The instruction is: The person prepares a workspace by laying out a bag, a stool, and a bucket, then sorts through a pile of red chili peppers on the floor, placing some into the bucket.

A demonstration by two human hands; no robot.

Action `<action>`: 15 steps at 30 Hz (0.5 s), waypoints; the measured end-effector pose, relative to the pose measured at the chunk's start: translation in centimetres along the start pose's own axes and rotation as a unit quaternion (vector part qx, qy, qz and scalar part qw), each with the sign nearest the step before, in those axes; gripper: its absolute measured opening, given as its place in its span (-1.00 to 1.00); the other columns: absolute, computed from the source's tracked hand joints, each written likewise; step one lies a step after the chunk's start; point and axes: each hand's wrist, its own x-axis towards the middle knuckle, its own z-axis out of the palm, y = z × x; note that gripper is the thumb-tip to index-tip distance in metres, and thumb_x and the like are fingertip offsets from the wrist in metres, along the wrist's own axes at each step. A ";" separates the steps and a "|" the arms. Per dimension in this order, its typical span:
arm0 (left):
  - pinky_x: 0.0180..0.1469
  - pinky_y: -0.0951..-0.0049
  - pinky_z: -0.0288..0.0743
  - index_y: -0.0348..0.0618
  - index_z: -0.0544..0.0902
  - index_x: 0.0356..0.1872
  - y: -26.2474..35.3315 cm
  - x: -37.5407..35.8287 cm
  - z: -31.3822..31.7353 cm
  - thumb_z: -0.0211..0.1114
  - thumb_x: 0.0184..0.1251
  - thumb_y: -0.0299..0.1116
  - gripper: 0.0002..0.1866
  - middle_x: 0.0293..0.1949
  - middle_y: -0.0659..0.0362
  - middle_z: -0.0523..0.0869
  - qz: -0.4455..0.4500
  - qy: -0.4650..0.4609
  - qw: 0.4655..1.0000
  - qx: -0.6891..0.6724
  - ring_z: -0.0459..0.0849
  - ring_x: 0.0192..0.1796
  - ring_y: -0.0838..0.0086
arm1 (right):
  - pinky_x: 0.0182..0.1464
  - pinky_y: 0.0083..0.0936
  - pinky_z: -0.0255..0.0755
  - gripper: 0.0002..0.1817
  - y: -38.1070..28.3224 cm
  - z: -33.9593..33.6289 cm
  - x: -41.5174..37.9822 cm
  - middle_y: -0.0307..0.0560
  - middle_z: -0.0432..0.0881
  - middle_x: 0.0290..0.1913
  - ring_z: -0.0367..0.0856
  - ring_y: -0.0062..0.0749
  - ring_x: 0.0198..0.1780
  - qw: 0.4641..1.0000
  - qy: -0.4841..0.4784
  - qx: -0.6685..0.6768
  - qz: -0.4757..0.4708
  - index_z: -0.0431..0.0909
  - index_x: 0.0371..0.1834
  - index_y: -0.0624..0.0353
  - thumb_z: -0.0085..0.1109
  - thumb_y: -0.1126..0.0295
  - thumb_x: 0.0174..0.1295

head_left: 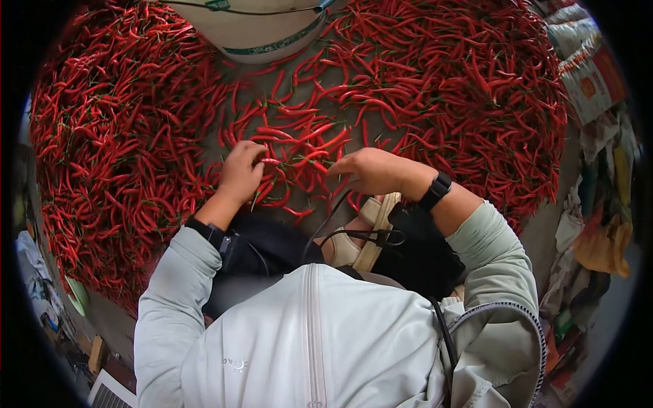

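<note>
Red chili peppers (306, 146) with green stems lie loosely on the floor in front of me. My left hand (243, 170) is closed, thumb and fingers curled around the end of a red chili pepper (271, 161). To its right, my right hand (371, 170) reaches inward with its fingers bent together over the same small group of peppers. Its fingertips are close to a green stem, and whatever they pinch is too small to make out. A gap separates the two hands. Both wrists wear dark bands.
Large heaps of red chilies spread on the left (122, 149) and on the right (469, 102). A white bucket (269, 51) stands ahead, between the heaps. Bags and crumpled packaging (592, 88) line the right side. My sandalled foot (347, 248) is just below my hands.
</note>
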 end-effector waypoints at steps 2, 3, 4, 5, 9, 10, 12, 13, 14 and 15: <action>0.05 0.24 0.44 0.04 0.59 -0.06 0.9 -0.2 -0.7 0.36 -0.05 -0.42 -0.58 0.10 0.09 0.43 0.061 0.147 0.986 0.052 0.49 0.06 0.16 | -0.03 -0.25 0.44 -0.52 -0.2 -0.3 0.2 0.04 0.59 -0.09 0.53 -0.05 -0.05 0.999 0.019 -0.047 0.008 0.51 0.04 0.13 0.16 0.50 -0.07; 0.15 0.18 0.38 0.09 0.60 -0.04 1.5 0.0 -0.9 0.39 -0.08 -0.37 -0.55 0.17 0.08 0.40 0.082 0.126 0.987 0.060 0.41 0.16 0.09 | 0.00 -0.28 0.43 -0.56 -0.1 -0.6 0.3 0.01 0.58 -0.09 0.51 -0.06 -0.01 0.995 0.034 -0.095 0.015 0.53 -0.01 0.15 0.19 0.48 -0.06; 0.15 0.18 0.38 0.09 0.60 -0.04 2.4 0.2 -0.6 0.39 -0.08 -0.37 -0.55 0.17 0.08 0.40 0.086 0.126 0.987 0.058 0.41 0.16 0.09 | 0.00 -0.28 0.43 -0.56 0.3 -0.6 0.6 0.01 0.58 -0.09 0.51 -0.06 -0.01 0.994 0.036 -0.097 0.018 0.53 -0.01 0.15 0.19 0.48 -0.06; 0.18 0.14 0.34 0.12 0.59 -0.02 3.5 0.4 -0.1 0.40 -0.10 -0.34 -0.52 0.20 0.09 0.36 0.144 0.083 0.984 0.066 0.36 0.20 0.08 | -0.02 -0.28 0.43 -0.60 1.1 -0.5 1.2 -0.01 0.57 -0.11 0.51 -0.07 -0.03 0.988 0.099 -0.121 0.001 0.54 -0.04 0.14 0.17 0.49 -0.05; 0.22 0.04 0.26 0.20 0.58 0.02 7.2 1.1 3.0 0.47 -0.21 -0.31 -0.41 0.32 0.12 0.23 0.142 -0.011 0.980 0.138 0.28 0.28 0.11 | -0.07 -0.30 0.47 -0.74 3.5 -1.5 1.9 -0.09 0.55 -0.16 0.52 -0.12 -0.04 0.963 0.170 -0.203 0.050 0.54 -0.19 0.11 0.10 0.47 -0.01; 0.22 0.04 0.26 0.20 0.58 0.02 7.4 1.4 3.4 0.47 -0.21 -0.31 -0.41 0.32 0.12 0.23 0.144 -0.012 0.980 0.136 0.28 0.28 0.11 | -0.10 -0.29 0.48 -0.79 3.6 -1.8 1.6 -0.10 0.55 -0.19 0.54 -0.13 -0.06 0.956 0.167 -0.222 0.088 0.53 -0.24 0.11 0.10 0.46 0.00; 0.19 0.10 0.32 0.13 0.59 -0.01 7.5 2.3 4.1 0.45 -0.21 -0.35 -0.44 0.27 0.12 0.30 0.162 0.025 0.976 0.145 0.34 0.23 0.11 | -0.15 -0.24 0.49 -0.83 4.1 -2.1 0.0 -0.07 0.58 -0.28 0.57 -0.08 -0.15 0.957 0.192 -0.191 0.106 0.53 -0.30 0.12 0.10 0.43 0.00; 0.19 0.10 0.32 0.13 0.59 -0.01 7.2 2.8 4.5 0.45 -0.21 -0.35 -0.44 0.27 0.12 0.30 0.162 0.021 0.976 0.141 0.34 0.23 0.11 | -0.20 -0.25 0.47 -0.86 3.6 -3.7 -1.7 -0.02 0.59 -0.33 0.58 -0.06 -0.22 0.959 0.147 -0.176 0.165 0.54 -0.34 0.15 0.12 0.43 0.00; 0.13 0.12 0.36 0.10 0.58 -0.06 6.5 3.5 4.7 0.42 -0.17 -0.36 -0.50 0.21 0.12 0.36 0.186 0.043 0.974 0.124 0.38 0.16 0.11 | -0.25 -0.25 0.46 -0.87 3.8 -4.7 -3.3 0.03 0.60 -0.38 0.58 -0.04 -0.28 0.956 0.101 -0.160 0.223 0.55 -0.37 0.17 0.14 0.42 0.00; 0.07 0.14 0.40 0.07 0.58 -0.10 6.0 4.3 4.8 0.38 -0.13 -0.38 -0.56 0.15 0.12 0.42 0.209 0.067 0.970 0.108 0.42 0.10 0.11 | -0.25 -0.26 0.46 -0.87 5.1 -5.3 -5.2 0.05 0.60 -0.39 0.58 -0.03 -0.29 0.951 0.166 -0.138 0.220 0.56 -0.39 0.19 0.16 0.41 -0.02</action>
